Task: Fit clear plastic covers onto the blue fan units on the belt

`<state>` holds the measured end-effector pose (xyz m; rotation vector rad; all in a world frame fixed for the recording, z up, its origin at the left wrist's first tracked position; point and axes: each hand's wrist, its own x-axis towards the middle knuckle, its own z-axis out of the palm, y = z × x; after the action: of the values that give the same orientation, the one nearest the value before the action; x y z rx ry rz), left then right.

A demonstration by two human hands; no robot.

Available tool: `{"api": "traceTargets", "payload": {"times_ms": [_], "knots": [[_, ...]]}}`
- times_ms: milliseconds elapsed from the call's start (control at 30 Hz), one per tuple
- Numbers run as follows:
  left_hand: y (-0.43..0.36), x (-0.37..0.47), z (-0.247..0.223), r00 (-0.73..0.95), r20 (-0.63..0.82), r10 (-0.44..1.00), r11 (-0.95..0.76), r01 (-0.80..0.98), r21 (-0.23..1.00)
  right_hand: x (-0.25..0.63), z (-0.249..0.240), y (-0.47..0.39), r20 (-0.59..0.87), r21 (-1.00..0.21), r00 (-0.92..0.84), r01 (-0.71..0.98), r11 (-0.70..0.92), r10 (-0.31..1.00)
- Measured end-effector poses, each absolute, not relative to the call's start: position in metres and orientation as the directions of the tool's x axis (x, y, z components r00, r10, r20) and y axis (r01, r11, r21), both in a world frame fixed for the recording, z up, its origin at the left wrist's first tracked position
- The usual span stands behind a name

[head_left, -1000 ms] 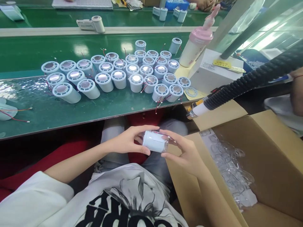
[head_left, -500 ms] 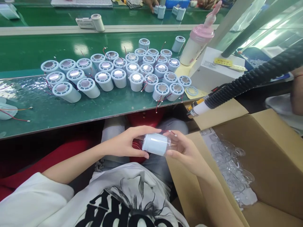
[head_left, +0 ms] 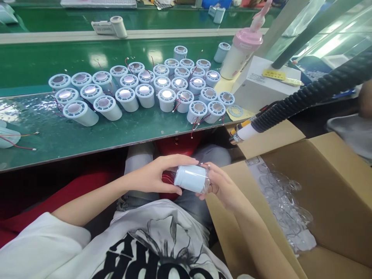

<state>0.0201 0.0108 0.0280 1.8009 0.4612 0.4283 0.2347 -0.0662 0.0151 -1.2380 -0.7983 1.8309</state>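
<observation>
Above my lap, a light-blue cylindrical housing (head_left: 191, 178) lies on its side, with a clear plastic cover (head_left: 207, 181) around its right end. My left hand (head_left: 158, 173) grips the left end between thumb and fingers. At the right end, my right hand (head_left: 222, 184) has its fingers curled against the clear cover. Thin wires with a small white plug show by the right fingertips. On the green bench in front of me stand several similar blue housings (head_left: 167, 101) with round metallic centres, some with red and black wires.
An open cardboard box (head_left: 334, 186) at my right holds clear plastic covers (head_left: 286, 201). A black corrugated hose (head_left: 305, 97) reaches over it from the right. A pink-lidded bottle (head_left: 241, 50) and a white boxy unit (head_left: 252, 83) stand at the bench's right. A handheld device (head_left: 112, 27) lies on the far ledge.
My right fingers have moved from loosely apart to closed around the cover end of the housing. My left hand has stayed almost still. A co-worker's hand at the far bench is gone from view.
</observation>
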Motion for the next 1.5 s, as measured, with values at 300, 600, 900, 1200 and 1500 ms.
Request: {"api": "traceTargets", "payload": {"times_ms": [300, 600, 900, 1200, 1500], "knots": [[0.013, 0.021, 0.025, 0.859, 0.095, 0.504, -0.242, 0.035, 0.97, 0.226, 0.016, -0.064, -0.58, -0.675, -0.341, -0.308, -0.671, 0.74], [0.008, 0.024, 0.023, 0.84, 0.09, 0.534, -0.197, 0.02, 0.98, 0.224, 0.017, -0.062, -0.651, -0.547, -0.456, -0.271, -0.792, 0.606], [0.005, 0.025, 0.032, 0.789, -0.171, 0.59, 0.146, 0.104, 0.984, 0.237, 0.004, -0.076, 0.375, -0.812, -0.096, 0.447, 0.376, 0.922], [0.01, 0.021, 0.032, 0.864, -0.095, 0.494, 0.106, 0.049, 0.993, 0.239, 0.005, -0.082, 0.064, -0.997, -0.156, -0.041, 0.059, 0.986], [0.005, 0.022, 0.014, 0.867, -0.285, 0.409, 0.337, 0.147, 0.93, 0.228, 0.011, -0.083, -0.183, -0.978, -0.115, 0.118, -0.17, 0.976]]}}
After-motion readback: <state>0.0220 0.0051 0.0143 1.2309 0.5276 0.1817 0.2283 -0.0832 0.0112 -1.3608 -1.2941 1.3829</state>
